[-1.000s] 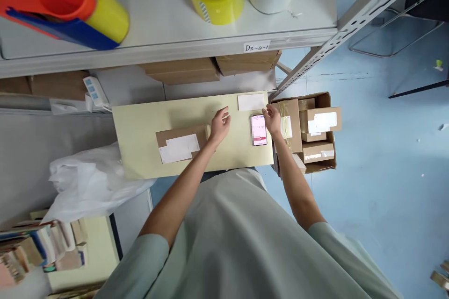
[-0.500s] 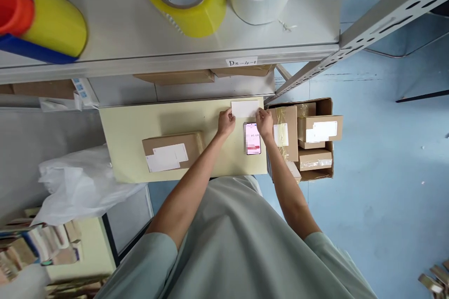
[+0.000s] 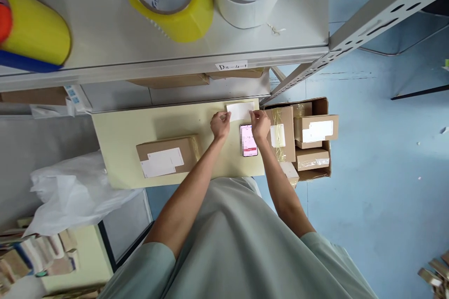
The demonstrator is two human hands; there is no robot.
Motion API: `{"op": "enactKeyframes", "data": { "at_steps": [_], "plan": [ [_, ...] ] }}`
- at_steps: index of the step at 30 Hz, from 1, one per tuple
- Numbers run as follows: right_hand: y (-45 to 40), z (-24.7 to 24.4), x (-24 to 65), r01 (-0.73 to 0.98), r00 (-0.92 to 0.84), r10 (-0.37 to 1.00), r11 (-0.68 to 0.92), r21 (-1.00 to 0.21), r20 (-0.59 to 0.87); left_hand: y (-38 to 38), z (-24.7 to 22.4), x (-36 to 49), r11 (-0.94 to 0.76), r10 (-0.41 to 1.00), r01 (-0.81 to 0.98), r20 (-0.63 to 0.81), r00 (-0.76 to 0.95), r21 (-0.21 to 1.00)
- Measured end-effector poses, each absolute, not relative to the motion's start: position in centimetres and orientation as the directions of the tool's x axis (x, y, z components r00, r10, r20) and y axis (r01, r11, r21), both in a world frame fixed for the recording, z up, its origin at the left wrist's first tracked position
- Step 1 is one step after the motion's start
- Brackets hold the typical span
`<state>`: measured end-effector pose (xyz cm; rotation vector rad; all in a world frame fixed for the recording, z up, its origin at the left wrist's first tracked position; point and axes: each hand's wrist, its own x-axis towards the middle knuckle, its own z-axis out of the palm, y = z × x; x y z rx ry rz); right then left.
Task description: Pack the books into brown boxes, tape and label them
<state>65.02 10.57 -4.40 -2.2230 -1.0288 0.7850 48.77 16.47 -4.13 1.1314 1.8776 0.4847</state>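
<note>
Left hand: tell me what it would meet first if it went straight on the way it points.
The paper, most likely: the left hand seems to pinch its left end. Beyond that, depth to the upper shelf is unclear.

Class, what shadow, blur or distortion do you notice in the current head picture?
Head view: a soft shadow lies on the table beyond the carton; head view: the white slip shows no legible print, the phone is partly pixelated; head view: books at lower left look smeared, the yellow tape roll looks stretched.

Parts of the white slip (image 3: pixel 240 111) are hidden behind the hands (image 3: pixel 220 125)
</note>
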Motion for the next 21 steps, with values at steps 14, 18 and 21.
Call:
{"op": "enactKeyframes", "data": {
  "at_steps": [14, 18, 21],
  "plan": [
    [9.6, -2.2, 63.1, 0.649, 0.238, 0.966, -0.238, -0.723, -0.104, 16.2, 0.6, 50.9, 0.311, 0.926, 0.409, -0.37, 0.073, 0.858],
    [9.5, -1.5, 64.3, 0.525, 0.426, 0.905, -0.263, -0.81, -0.018, 16.5, 0.9, 51.6, 0.129, 0.936, 0.512, -0.275, 0.221, 0.849],
    [9.5, -1.4, 66.2, 0.396, 0.581, 0.811, -0.352, -0.848, -0.066, 17.1, 0.0, 51.7, -0.066, 0.89, 0.668, -0.258, 0.375, 0.741]
  ]
}}
